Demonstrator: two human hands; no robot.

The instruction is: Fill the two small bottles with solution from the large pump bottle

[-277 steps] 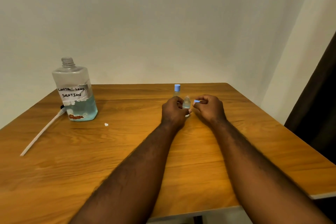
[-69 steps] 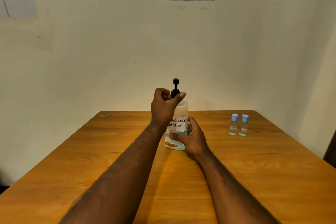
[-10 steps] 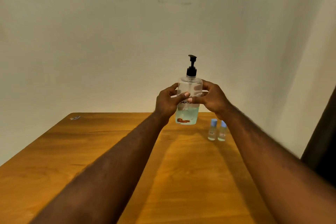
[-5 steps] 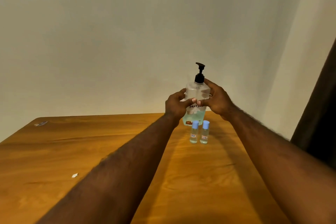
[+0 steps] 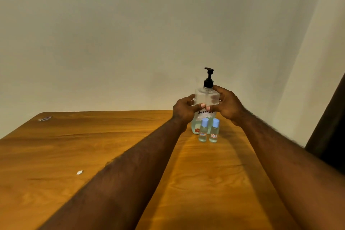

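The large clear pump bottle (image 5: 206, 97) has a black pump, a white "SOLUTION" label and pale blue liquid low inside. It stands upright at the far right of the wooden table (image 5: 93, 155), close to the wall. My left hand (image 5: 184, 110) and my right hand (image 5: 226, 105) grip its upper body from either side, thumbs meeting in front. Two small bottles with blue caps stand side by side just in front of it: the left small bottle (image 5: 203, 130) and the right small bottle (image 5: 214, 131), both capped and holding pale liquid.
A small white scrap (image 5: 79, 172) lies on the table's left half. Another small scrap or wrapper (image 5: 44, 118) lies at the far left corner. The wall runs right behind the table, and a dark curtain (image 5: 332, 127) hangs at the right edge.
Both hands have carried the pump bottle down and set it behind the two small bottles. It hung above the table a second ago; its base now reaches the tabletop.
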